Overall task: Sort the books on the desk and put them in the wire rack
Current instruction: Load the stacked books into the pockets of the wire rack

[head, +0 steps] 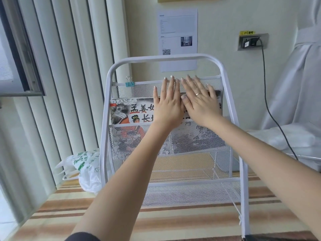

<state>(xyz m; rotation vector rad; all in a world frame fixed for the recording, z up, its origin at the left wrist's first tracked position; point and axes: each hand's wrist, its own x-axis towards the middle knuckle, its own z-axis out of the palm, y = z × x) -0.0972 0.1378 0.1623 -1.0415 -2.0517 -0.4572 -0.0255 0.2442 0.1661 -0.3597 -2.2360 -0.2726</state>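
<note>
Two bare forearms are stretched up mid-frame; the left hand (167, 103) and right hand (199, 100) are laid flat, fingers straight, gripping nothing, on books (132, 110) standing long-side-across in the rack (111, 75)'s upper pocket, extending leftward.

A: What colours are showing on the wire rack (231, 105)?
B: It's showing white, with a blue binder clip (128, 83). The picture book (132, 111) is displaying black and red characters.
A: And the bench (173, 221)?
B: It's wearing brown and cream stripes, bearing a white-and-green plastic bag (85, 167).
</note>
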